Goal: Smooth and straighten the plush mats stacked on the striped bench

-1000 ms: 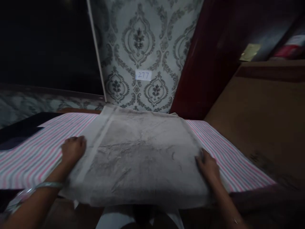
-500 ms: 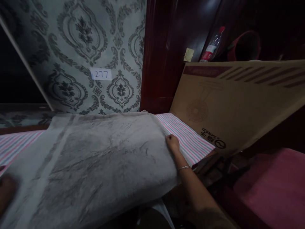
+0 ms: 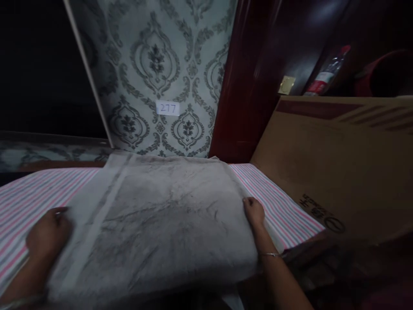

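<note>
A grey, plush-looking towel [image 3: 174,215] with a paler band along its left side lies spread over a pink, white and grey striped cloth [image 3: 45,189]. Its near edge hangs down at the front. At the towel's left edge is my left hand [image 3: 50,232], somewhat blurred, with its fingers curled in on the edge. On the opposite side my right hand [image 3: 254,211] is closed on the right edge, a thin bracelet on that wrist. Faint creases run across the middle of the towel.
A large cardboard box [image 3: 322,159] stands on the right, with a plastic bottle [image 3: 327,73] behind its top edge. Patterned wallpaper bearing a paper label [image 3: 167,108] rises behind the table, beside a dark red door [image 3: 245,86]. A dark screen [image 3: 41,73] is at the left.
My left hand has come further into view at the towel's left edge. The view has swung left, and my right hand stays closed at the right edge.
</note>
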Demonstrator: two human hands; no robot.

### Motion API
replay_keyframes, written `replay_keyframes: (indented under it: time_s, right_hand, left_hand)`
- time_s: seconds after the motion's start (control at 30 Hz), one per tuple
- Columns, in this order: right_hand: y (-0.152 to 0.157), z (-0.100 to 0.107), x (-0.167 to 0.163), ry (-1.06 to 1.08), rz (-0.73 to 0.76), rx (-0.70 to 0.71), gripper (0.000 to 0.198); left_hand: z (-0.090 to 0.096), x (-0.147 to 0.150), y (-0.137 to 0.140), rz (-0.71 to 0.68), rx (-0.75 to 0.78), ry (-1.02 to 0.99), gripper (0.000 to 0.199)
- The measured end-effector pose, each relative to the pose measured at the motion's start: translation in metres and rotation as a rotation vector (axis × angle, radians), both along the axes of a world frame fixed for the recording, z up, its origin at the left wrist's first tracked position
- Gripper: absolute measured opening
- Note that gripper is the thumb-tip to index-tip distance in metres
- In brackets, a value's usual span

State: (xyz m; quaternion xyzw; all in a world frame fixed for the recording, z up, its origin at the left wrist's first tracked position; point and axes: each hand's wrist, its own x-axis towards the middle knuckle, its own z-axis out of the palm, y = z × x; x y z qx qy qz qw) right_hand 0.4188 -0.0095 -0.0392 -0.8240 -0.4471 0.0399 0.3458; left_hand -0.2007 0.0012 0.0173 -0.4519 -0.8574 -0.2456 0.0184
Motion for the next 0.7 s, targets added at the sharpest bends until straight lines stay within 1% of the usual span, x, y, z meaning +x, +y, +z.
replay_keyframes:
  time_s: [0.07,0.1,0.23,0.37,0.57,0.7]
  right_hand:
    - [0.0,-0.001,0.0,-0.007,0.007,-0.003,0.038]
    - [0.0,-0.001,0.0,-0.005,0.002,-0.008,0.039]
    - [0.002,-0.009,0.006,0.036,-0.046,-0.031,0.04]
    - [0.005,-0.018,0.012,0.054,-0.054,0.016,0.044]
    - [0.005,-0.021,0.012,0.086,-0.056,0.108,0.049]
    - [0.003,-0.02,0.012,0.104,-0.029,0.141,0.051]
  left_hand:
    - [0.003,0.001,-0.001,0.032,-0.08,0.003,0.049]
    - [0.005,0.002,-0.002,0.041,-0.094,-0.005,0.049]
    - [0.006,0.003,-0.01,0.045,-0.029,-0.103,0.047]
    - [0.003,0.0,-0.012,0.031,0.033,-0.145,0.045]
    - [0.0,-0.005,-0.01,0.011,-0.003,-0.142,0.045]
    - [-0.003,-0.007,-0.01,-0.063,-0.02,-0.092,0.045]
